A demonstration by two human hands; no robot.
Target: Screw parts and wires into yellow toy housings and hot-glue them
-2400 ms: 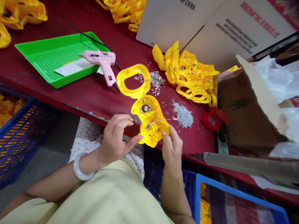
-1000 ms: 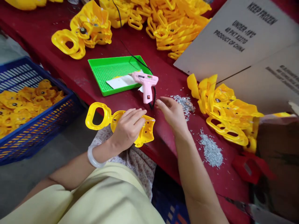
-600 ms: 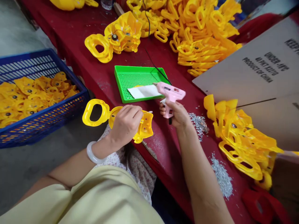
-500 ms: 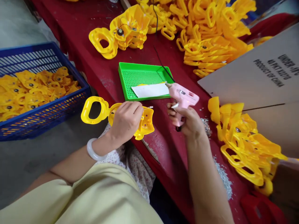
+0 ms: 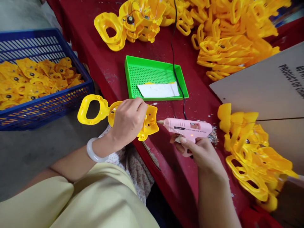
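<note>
As left hand [image 5: 128,121] grips yellow casing [image 5: 152,122], right hand [image 5: 199,152], pink glue gun [image 5: 187,128]

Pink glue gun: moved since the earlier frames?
Yes. The pink hot glue gun has come away from the corner of the green tray, toward the person, into the right hand, nozzle pointing at the yellow plastic part.
</note>
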